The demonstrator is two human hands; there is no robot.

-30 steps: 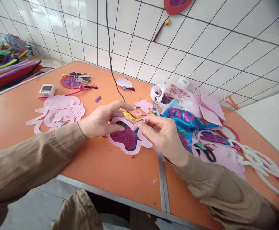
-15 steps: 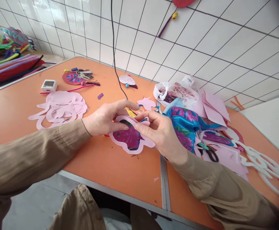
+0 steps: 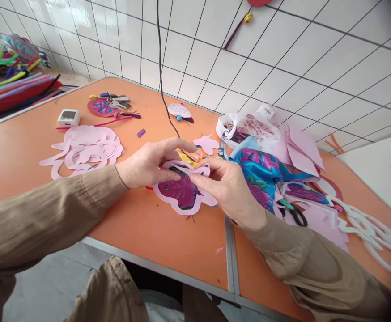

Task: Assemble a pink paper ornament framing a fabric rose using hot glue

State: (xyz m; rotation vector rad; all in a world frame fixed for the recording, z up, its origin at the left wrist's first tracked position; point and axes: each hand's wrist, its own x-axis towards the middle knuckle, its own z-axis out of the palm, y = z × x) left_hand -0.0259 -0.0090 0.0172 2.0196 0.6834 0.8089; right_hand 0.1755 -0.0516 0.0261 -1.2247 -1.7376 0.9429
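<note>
Between my two hands is a fish-shaped cutout [image 3: 182, 197], purple patterned fabric framed by a pale pink border. My left hand [image 3: 148, 165] grips its upper left edge, thumb lying on the fabric and index finger stretched out above. My right hand [image 3: 225, 185] pinches the border at the upper right between thumb and fingers. The border's top edge is bent up slightly between the hands. Yellow scraps [image 3: 185, 157] lie just behind the cutout, partly hidden by my fingers. A small pink cutout [image 3: 207, 144] rests farther back.
Left are a pile of pink cutouts [image 3: 84, 154], a white device [image 3: 68, 117] and keys [image 3: 118, 103]. Right are a plastic bag [image 3: 259, 134], blue patterned fabric [image 3: 256, 163], scissors [image 3: 294, 212] and white cord [image 3: 370, 228]. A dark cable [image 3: 160, 58] hangs down behind my hands.
The upper border of the cutout is bent a little more between my hands. My fingers have shifted only slightly, and both hands keep their hold.
</note>
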